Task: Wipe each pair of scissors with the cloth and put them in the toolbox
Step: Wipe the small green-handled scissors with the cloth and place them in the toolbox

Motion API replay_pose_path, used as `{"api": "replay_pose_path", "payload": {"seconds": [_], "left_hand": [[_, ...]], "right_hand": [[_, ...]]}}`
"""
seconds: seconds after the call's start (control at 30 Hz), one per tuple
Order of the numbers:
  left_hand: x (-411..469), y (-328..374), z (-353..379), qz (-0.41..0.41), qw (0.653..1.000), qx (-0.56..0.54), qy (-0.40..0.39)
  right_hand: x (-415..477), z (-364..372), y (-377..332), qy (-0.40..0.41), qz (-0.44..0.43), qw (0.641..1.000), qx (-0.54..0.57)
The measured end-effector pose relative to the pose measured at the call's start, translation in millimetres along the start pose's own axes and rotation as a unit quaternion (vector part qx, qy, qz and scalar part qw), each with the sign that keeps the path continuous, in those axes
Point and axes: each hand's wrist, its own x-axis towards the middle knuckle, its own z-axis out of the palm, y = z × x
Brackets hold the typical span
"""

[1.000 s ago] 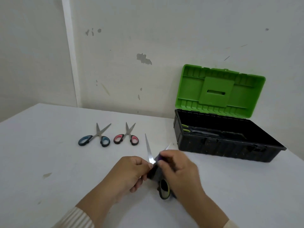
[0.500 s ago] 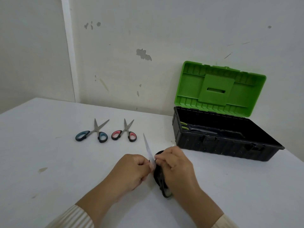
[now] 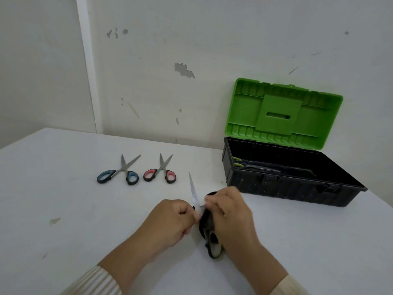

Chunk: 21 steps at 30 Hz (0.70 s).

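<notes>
Both of my hands meet at the table's front middle around green-and-black-handled scissors [image 3: 213, 248]. One bare blade sticks up and away between the hands. My left hand [image 3: 172, 222] pinches the scissors near the pivot. My right hand [image 3: 231, 216], blurred, is closed on a dark cloth [image 3: 203, 223] wrapped about the other blade. Blue-handled scissors [image 3: 119, 174] and red-handled scissors [image 3: 160, 174] lie half open side by side further back on the left. The black toolbox [image 3: 287, 188] stands at the right with its green lid [image 3: 282, 114] raised. Another green-handled pair [image 3: 253, 166] lies inside.
The white table [image 3: 63, 209] ends at a scuffed white wall [image 3: 191, 71] right behind the toolbox. A small stain [image 3: 54, 220] marks the tabletop at the left. The table's right edge runs just past the toolbox.
My right hand slid along the scissors with the cloth and is now blurred. The upright blade stays about where it was. The view shifted slightly.
</notes>
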Motion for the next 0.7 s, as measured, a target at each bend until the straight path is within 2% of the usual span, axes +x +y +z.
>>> {"api": "replay_pose_path", "payload": {"seconds": [0.07, 0.17, 0.23, 0.3, 0.4, 0.43, 0.47, 0.6, 0.63, 0.7], "left_hand": [[-1, 1, -1, -0.009, 1.000, -0.010, -0.012], [-1, 1, -2, -0.022, 0.999, -0.035, -0.019], [1, 0, -4, -0.032, 0.998, -0.045, -0.013], [2, 0, -6, -0.039, 0.998, -0.048, -0.005], [1, 0, -5, -0.034, 0.999, -0.038, -0.001], [1, 0, -6, -0.031, 0.999, -0.030, -0.002], [0, 0, -6, -0.028, 0.999, -0.024, -0.005], [-1, 1, -8, -0.024, 0.999, -0.028, -0.022], [-1, 2, -9, -0.024, 0.999, -0.039, -0.017], [0, 3, -10, -0.024, 0.997, -0.069, -0.001]], "right_hand": [[14, -11, 17, 0.072, 0.032, 0.997, -0.024], [21, -34, 35, 0.135, 0.128, 0.982, 0.026], [14, -38, 29, 0.164, 0.101, 0.981, 0.026], [5, -32, 15, 0.115, 0.027, 0.993, 0.018], [-7, -8, -1, -0.050, -0.075, 0.996, -0.007], [-6, -3, 1, -0.058, -0.097, 0.993, -0.019], [-2, -2, 6, -0.044, -0.084, 0.995, -0.013], [14, -25, 30, 0.103, 0.060, 0.992, 0.028], [15, -30, 32, 0.096, 0.070, 0.992, 0.042], [12, -35, 26, 0.008, 0.059, 0.995, 0.078]]}}
